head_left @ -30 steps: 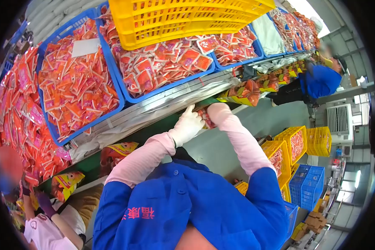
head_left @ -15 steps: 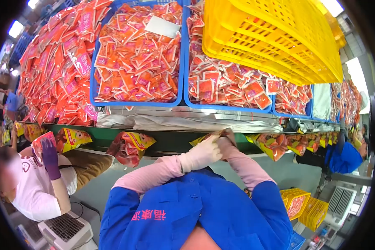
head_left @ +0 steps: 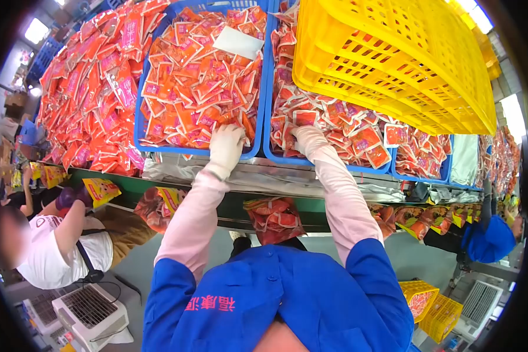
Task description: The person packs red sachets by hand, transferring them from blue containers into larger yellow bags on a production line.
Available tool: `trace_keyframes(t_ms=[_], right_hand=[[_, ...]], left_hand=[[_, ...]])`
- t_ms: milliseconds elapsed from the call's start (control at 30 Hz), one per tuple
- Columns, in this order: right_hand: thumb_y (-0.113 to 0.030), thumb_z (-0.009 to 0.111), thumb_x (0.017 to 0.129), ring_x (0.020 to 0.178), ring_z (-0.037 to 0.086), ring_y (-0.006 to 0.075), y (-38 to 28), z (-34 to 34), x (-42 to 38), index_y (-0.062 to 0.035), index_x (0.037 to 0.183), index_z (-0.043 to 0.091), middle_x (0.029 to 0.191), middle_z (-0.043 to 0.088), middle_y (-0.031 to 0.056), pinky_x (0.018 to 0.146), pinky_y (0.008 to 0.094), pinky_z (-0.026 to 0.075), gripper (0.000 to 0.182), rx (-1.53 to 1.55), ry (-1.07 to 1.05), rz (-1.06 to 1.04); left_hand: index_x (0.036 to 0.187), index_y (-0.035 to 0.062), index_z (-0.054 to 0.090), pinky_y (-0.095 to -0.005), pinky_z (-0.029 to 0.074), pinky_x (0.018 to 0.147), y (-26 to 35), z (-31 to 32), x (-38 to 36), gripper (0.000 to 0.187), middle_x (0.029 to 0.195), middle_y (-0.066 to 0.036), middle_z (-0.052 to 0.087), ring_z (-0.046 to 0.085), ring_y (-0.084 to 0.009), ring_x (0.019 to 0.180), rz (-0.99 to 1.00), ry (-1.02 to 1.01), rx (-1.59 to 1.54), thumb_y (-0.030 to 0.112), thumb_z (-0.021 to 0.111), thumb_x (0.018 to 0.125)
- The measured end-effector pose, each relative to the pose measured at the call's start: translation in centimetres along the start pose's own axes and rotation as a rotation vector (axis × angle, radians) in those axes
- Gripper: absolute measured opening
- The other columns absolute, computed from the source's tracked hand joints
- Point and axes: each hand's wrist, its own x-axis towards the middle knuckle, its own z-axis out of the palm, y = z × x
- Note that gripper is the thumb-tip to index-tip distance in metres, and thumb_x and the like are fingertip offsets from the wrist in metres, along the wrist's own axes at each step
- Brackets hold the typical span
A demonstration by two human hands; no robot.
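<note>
My left hand (head_left: 226, 149), in a whitish glove, reaches over the front rim of a blue crate (head_left: 256, 146) full of small red-orange sachets (head_left: 188, 97). Its fingers curl down among the sachets, and what they grip is hidden. Over the rim of the neighbouring blue crate (head_left: 334, 165), my right hand (head_left: 309, 141), gloved alike, has its fingers bent round a red sachet (head_left: 289, 139) at the left corner. Below and between my forearms, a red and clear bag (head_left: 273, 219) with packets showing through stands on the green conveyor belt (head_left: 232, 210).
Stacked yellow crates (head_left: 393, 64) overhang the crates at right. A heap of larger red packets (head_left: 97, 88) lies at left. More filled bags (head_left: 161, 208) line the belt. A co-worker in a white shirt (head_left: 70, 249) stands at left, another person in blue (head_left: 491, 239) at right.
Both my hands have left the bag at the belt and moved forward and apart, one into each blue crate. The bag between my arms now shows plainly.
</note>
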Motion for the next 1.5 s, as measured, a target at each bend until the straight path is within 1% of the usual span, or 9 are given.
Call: trace_keyframes(t_ms=[167,367,533,600,833,967,1033,1267,1500], right_hand=[[-0.020,0.073,0.083,0.103,0.070,0.0300,-2.4,-5.1,-6.7,-0.0040,0.133,0.060,0.115,0.071,0.0213,0.090,0.0401,0.054,0.054,0.572,0.176,0.158],[-0.009,0.078,0.085,0.125,0.055,0.0139,-10.7,-3.1,-15.0,-0.0087,0.145,0.053,0.138,0.061,0.0072,0.107,0.0303,0.043,0.065,1.589,0.298,-0.294],[-0.004,0.074,0.085,0.120,0.058,0.0135,-8.1,-1.1,-25.6,-0.0042,0.143,0.053,0.133,0.064,0.0053,0.107,0.0301,0.043,0.061,1.638,0.285,0.192],[-0.004,0.071,0.085,0.119,0.060,0.0145,-7.0,-1.9,-29.4,-0.0013,0.141,0.055,0.129,0.066,0.0076,0.106,0.0306,0.044,0.058,1.686,0.288,0.278],[-0.002,0.072,0.089,0.112,0.066,0.0178,-3.8,-1.1,-37.4,-0.0012,0.127,0.062,0.120,0.069,0.0094,0.096,0.0341,0.055,0.039,1.702,1.218,0.483],[0.000,0.067,0.091,0.101,0.068,0.0130,-4.3,-0.1,-35.6,-0.0048,0.119,0.070,0.107,0.073,0.0025,0.089,0.0299,0.054,0.029,1.413,0.970,0.377],[-0.002,0.064,0.089,0.096,0.072,0.0239,-4.6,-0.3,-34.2,-0.0110,0.112,0.071,0.101,0.074,0.0096,0.084,0.0333,0.055,0.026,0.773,0.633,0.276],[-0.020,0.064,0.085,0.088,0.074,0.0300,-5.3,9.8,-21.1,-0.0101,0.096,0.079,0.094,0.076,0.0168,0.075,0.0431,0.058,0.021,0.011,-0.411,0.217],[-0.026,0.067,0.084,0.090,0.073,0.0310,-8.5,15.2,-15.1,-0.0085,0.098,0.078,0.094,0.075,0.0145,0.076,0.0446,0.057,0.025,0.177,-0.478,0.165]], left_hand=[[0.103,0.0016,0.062,-0.0240,0.049,0.080,0.2,-3.5,-3.4,0.013,0.095,-0.004,0.066,0.057,-0.0095,0.084,-0.247,0.030,-0.750,-0.005,0.056,0.094],[0.113,-0.0005,0.060,-0.0224,0.049,0.085,9.5,-6.9,-4.2,0.019,0.103,0.001,0.063,0.058,-0.0056,0.094,-0.380,-0.059,-1.523,0.000,0.063,0.094],[0.113,0.0036,0.061,-0.0197,0.049,0.074,16.1,-6.8,-6.1,0.018,0.104,0.002,0.065,0.059,-0.0046,0.087,-0.386,-0.602,-1.481,0.008,0.067,0.096],[0.115,0.0034,0.061,-0.0220,0.052,0.069,17.6,-2.5,-7.2,0.019,0.104,0.000,0.066,0.061,-0.0053,0.082,-0.190,-0.451,-1.587,0.009,0.065,0.097],[0.115,0.0004,0.061,-0.0284,0.052,0.080,18.7,-4.4,-5.4,0.021,0.107,-0.002,0.066,0.063,-0.0123,0.094,-0.116,-0.716,-1.757,0.008,0.061,0.096],[0.140,0.0037,0.051,-0.0360,0.055,0.069,20.8,-6.9,-8.2,0.060,0.081,-0.010,0.070,0.068,-0.0253,0.071,0.502,-1.102,-0.707,0.015,0.068,0.084],[0.126,0.0055,0.063,-0.0420,0.055,0.064,21.1,-3.2,-11.3,0.042,0.078,-0.013,0.070,0.069,-0.0327,0.070,0.658,-0.783,-0.343,0.019,0.065,0.086],[0.091,0.0099,0.064,-0.0444,0.054,0.060,16.9,0.3,-13.5,0.012,0.072,-0.009,0.065,0.068,-0.0311,0.067,0.691,-0.338,-0.309,0.018,0.066,0.082],[0.086,0.0126,0.064,-0.0458,0.054,0.062,13.6,-2.2,-16.1,0.007,0.075,-0.008,0.066,0.068,-0.0310,0.071,0.461,-0.467,-0.278,0.019,0.065,0.083]])
